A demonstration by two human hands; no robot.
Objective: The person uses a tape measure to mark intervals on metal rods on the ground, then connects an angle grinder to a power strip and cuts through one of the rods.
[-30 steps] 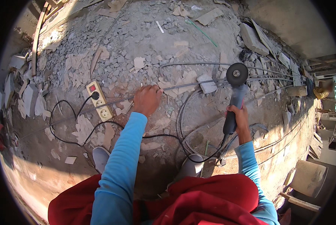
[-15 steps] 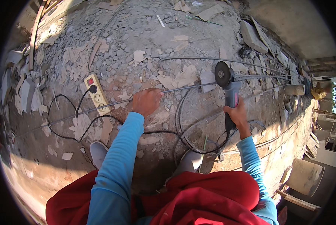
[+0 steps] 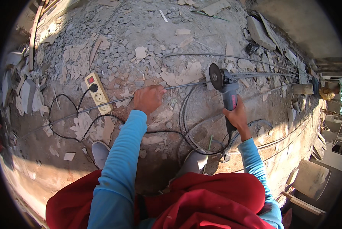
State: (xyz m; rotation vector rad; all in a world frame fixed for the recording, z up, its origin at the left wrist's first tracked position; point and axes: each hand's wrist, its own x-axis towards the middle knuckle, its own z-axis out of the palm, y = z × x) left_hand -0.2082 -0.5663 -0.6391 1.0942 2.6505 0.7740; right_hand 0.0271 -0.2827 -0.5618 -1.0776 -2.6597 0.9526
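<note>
My left hand (image 3: 148,100) is closed around a long thin metal rod (image 3: 184,85), which runs from the far lower left across to the right. My right hand (image 3: 238,117) grips the body of an angle grinder (image 3: 229,100), held upright with its dark cutting disc (image 3: 216,76) at the top. The disc is close to the rod, to the right of my left hand; whether they touch I cannot tell. A black power cable (image 3: 167,131) loops from the grinder's lower end past my feet toward a cream extension socket (image 3: 99,98) on the left, where a black plug sits.
Broken stones (image 3: 119,42) and torn paper scraps (image 3: 186,74) litter the ground. More bent rods (image 3: 255,61) stretch to the right. Concrete slabs (image 3: 259,33) lie at the upper right. Grey shoes (image 3: 194,162) stand below the cable, and a wooden plank (image 3: 35,42) leans at far left.
My right hand has moved the grinder a little to the left, bringing its disc nearer my left hand. The left hand keeps its grip on the rod.
</note>
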